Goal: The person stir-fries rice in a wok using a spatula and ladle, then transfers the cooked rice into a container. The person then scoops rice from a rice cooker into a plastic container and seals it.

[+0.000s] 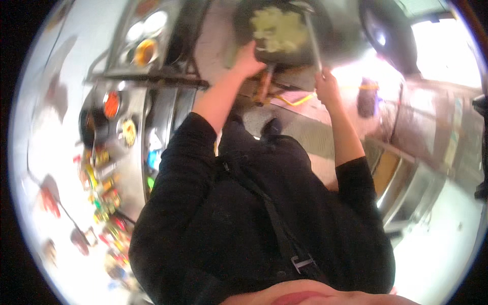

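A dark wok (317, 38) stands at the top of the view, with pale yellow-green chopped food (279, 30) in it. My left hand (249, 61) is closed at the wok's near left rim, and its fingertips are blurred. My right hand (328, 87) is wrapped round the end of a long-handled metal ladle (314, 43). The ladle's shaft runs away from me over the right side of the wok, and its far end blurs at the wok's far edge.
A second dark wok (389, 35) leans at the upper right. To the left, a steel counter (133, 168) holds bowls of orange (111, 104) and yellow food (128, 132). Several bottles and packets (104, 193) crowd farther left. A yellow pipe (297, 100) runs below the wok.
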